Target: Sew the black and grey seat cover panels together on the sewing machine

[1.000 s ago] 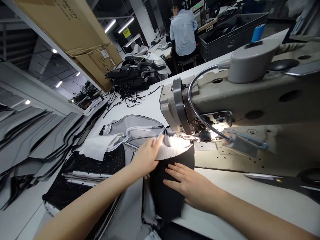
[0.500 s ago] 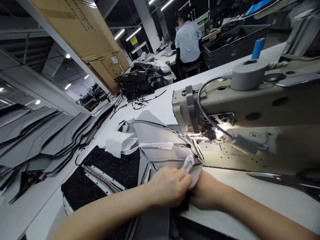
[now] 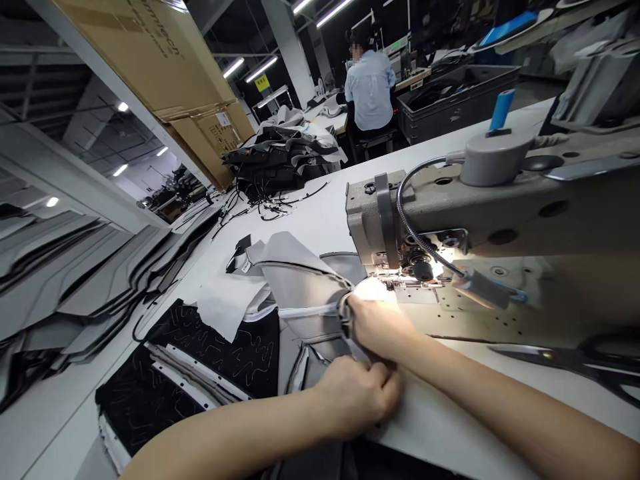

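Observation:
A grey sewn fabric cover (image 3: 305, 283) with dark piped seams lies on the table at the left of the sewing machine (image 3: 425, 207). My right hand (image 3: 380, 327) grips its gathered edge just in front of the lit needle area, fingers closed around the folded cloth. Lower and nearer to me, my left hand (image 3: 355, 393) is closed in a fist on the same cover; its fingertips are hidden. White cloth (image 3: 233, 300) and a black padded part (image 3: 225, 353) with loose threads and white dotted strips adjoin the cover at the left.
Black-handled scissors (image 3: 555, 357) lie on the table at the right. Stacked grey panels (image 3: 100, 273) line the left side. A pile of dark and grey pieces (image 3: 283, 157) stands at the back beside a cardboard box (image 3: 165, 73). A person (image 3: 370, 87) sits beyond, beside a grey bin (image 3: 455, 103).
My right hand has come up from beneath the cover to its edge near the needle. My left hand has shifted slightly down, and the cover's right part is now bunched and folded.

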### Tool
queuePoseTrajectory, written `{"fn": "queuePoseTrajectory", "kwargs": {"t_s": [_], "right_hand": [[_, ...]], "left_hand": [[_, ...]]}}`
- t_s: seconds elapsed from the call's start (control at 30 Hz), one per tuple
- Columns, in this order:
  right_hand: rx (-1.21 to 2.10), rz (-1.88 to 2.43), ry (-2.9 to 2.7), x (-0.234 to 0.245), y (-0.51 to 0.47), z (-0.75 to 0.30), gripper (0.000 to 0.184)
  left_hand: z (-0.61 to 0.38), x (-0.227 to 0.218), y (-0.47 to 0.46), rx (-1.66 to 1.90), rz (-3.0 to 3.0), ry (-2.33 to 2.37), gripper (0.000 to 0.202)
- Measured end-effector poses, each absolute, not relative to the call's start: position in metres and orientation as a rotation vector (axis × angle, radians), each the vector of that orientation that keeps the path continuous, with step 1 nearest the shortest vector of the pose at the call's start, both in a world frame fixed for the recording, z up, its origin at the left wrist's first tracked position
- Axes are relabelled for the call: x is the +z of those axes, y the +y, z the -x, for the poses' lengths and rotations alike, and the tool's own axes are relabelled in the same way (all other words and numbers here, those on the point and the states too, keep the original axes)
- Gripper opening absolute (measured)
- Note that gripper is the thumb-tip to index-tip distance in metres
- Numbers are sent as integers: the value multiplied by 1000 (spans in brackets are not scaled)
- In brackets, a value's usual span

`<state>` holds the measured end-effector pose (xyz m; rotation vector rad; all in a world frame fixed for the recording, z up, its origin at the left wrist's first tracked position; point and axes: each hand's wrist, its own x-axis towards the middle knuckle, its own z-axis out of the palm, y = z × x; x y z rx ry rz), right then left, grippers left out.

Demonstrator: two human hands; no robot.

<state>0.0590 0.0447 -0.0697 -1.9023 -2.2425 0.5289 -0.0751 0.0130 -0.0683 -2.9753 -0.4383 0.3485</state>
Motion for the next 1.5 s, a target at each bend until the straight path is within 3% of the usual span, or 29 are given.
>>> {"fn": "queuePoseTrajectory", "kwargs": {"t_s": [0.17, 0.27, 0.33, 0.47, 0.7, 1.2, 1.5], "right_hand": [[495, 1817, -2292, -68, 58, -37, 24], [425, 1712, -2304, -79, 31, -69, 20], [294, 1577, -2220, -91, 3, -86, 21], [86, 1190, -2096, -120, -46, -81, 27], [-131, 1066, -2234, -148, -63, -52, 31], [-246, 1140, -2300, -140, -38, -91, 32], [-238, 1176, -2268, -134, -26, -100, 26]], "left_hand": [[61, -68, 29, 856, 3118, -710, 25], [64, -52, 48, 877, 3192, -886, 31], [70, -42, 60, 814, 3249, -1004, 46], [79, -37, 74, 661, 3420, -978, 58], [78, -50, 66, 624, 3365, -1030, 53], [31, -52, 85, 458, 3134, -1118, 24], [14, -56, 93, 363, 3028, -1089, 33]]}}
